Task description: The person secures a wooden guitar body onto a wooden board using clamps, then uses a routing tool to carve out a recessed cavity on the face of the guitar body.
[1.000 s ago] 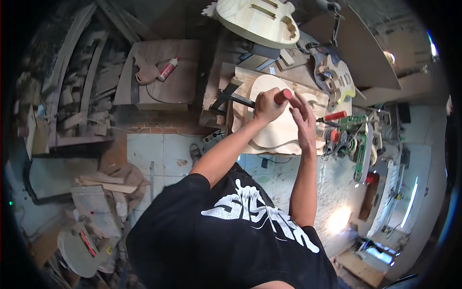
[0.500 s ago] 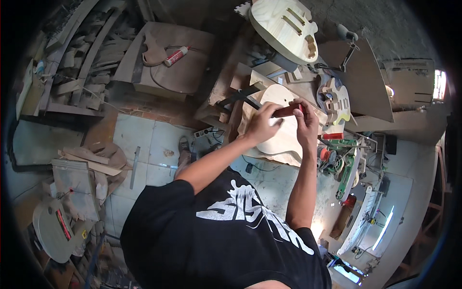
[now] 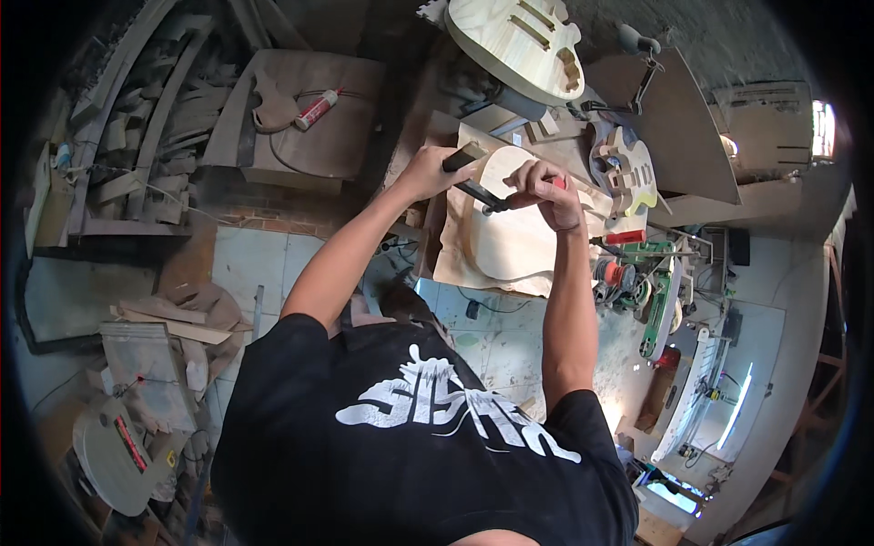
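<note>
A pale wooden guitar body (image 3: 514, 244) lies flat on the bench, on a larger light sheet (image 3: 448, 264). A dark bar clamp (image 3: 478, 193) reaches over its far left part. My left hand (image 3: 428, 173) is closed on the clamp's outer end, beside a block-like piece. My right hand (image 3: 551, 193), above the guitar body, has its fingers curled round the clamp's brown handle, whose red end shows by the thumb. The palm sides of both hands are hidden.
To the right lie a second clamp with a red handle (image 3: 625, 237), a cut-out guitar body (image 3: 633, 173) and a green machine (image 3: 660, 314). Another guitar body (image 3: 519, 41) stands raised beyond. A desk lamp (image 3: 642, 55) is behind; a glue bottle (image 3: 317, 107) lies far left.
My left hand has moved left, from the brown handle to the clamp's outer end. My right hand has shifted slightly left and curled over the handle. The view has also shifted a little.
</note>
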